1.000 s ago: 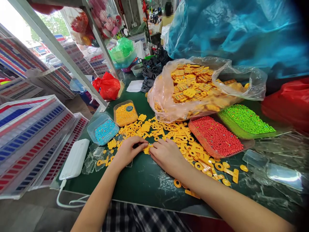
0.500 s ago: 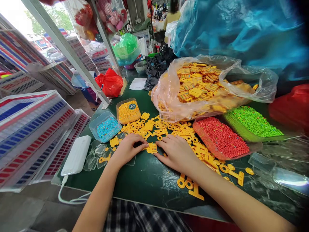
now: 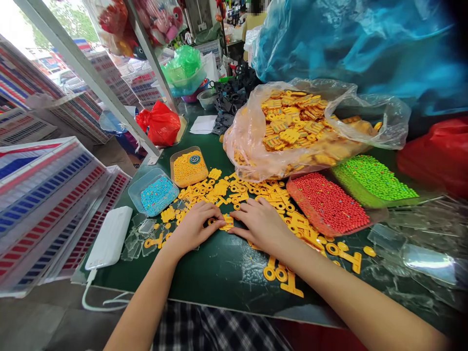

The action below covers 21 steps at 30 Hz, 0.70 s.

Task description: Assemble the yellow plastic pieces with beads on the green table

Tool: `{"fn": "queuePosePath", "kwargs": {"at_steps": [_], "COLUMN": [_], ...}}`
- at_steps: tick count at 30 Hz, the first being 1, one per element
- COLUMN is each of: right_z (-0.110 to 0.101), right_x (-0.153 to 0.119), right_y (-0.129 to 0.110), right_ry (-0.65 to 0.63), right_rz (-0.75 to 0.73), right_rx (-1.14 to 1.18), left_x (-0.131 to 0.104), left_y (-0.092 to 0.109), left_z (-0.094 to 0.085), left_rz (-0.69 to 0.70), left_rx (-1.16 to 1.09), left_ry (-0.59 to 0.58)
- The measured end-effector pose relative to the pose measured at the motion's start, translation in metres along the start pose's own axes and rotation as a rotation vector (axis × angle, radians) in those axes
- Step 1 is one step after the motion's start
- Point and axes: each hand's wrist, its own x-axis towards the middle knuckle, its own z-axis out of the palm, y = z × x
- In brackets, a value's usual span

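Note:
A small flat yellow plastic piece with coloured bead rows point(image 3: 228, 223) lies low over the green tabletop, between my two hands. My left hand point(image 3: 197, 223) pinches its left side with thumb and fingers. At its right side, my right hand point(image 3: 260, 225) has thumb and fingertips closed in on the edge. Just beyond the fingers, loose yellow plastic parts point(image 3: 221, 187) are heaped, some ring-shaped. Trays of blue beads point(image 3: 158, 195) and yellow beads point(image 3: 190, 168) stand at the left. Red beads point(image 3: 331, 202) and green beads point(image 3: 375, 180) fill trays at the right.
A clear bag of yellow pieces point(image 3: 292, 126) sits behind the heap. A white power bank point(image 3: 109, 236) with a cable lies at the left edge, near clear plastic cases point(image 3: 137, 239). More clear plastic point(image 3: 420, 258) lies at the right. Black parts point(image 3: 234, 97) are piled farther back.
The whole view has shifted slightly, so the table things appear a little farther left. Both hands stay at the yellow piece, with the right fingers slightly closer around it.

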Motion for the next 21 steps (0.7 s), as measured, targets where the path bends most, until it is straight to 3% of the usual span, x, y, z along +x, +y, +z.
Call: {"fn": "queuePosePath", "kwargs": {"at_steps": [7,12,14,16,19,21], "right_z": [-0.001,-0.006,-0.01,-0.014,-0.02,-0.022], "right_x": [0.001,0.001,0.002,0.004,0.008,0.009], "right_y": [-0.004,-0.005,-0.007,-0.009,-0.016,-0.021], "right_ry": [-0.008,0.028,0.092,0.103,-0.078,-0.192], "right_rz": [0.029,0.116,0.221,0.369,0.576,0.654], "right_rx": [0.0,0.194,0.491,0.988,1.838,2.214], "left_x": [0.004,0.005,0.005,0.006,0.007,0.008], "left_y": [0.004,0.005,0.006,0.007,0.01,0.012], "left_z": [0.005,0.002,0.001,0.0,0.002,0.004], "left_rz": [0.061,-0.056,-0.151,-0.241,-0.288,-0.258], "left_rx": [0.034,-0.101,-0.252,-0.426,-0.597,-0.6], "left_ry": [0.035,0.165,0.239,0.301,0.348,0.336]}}
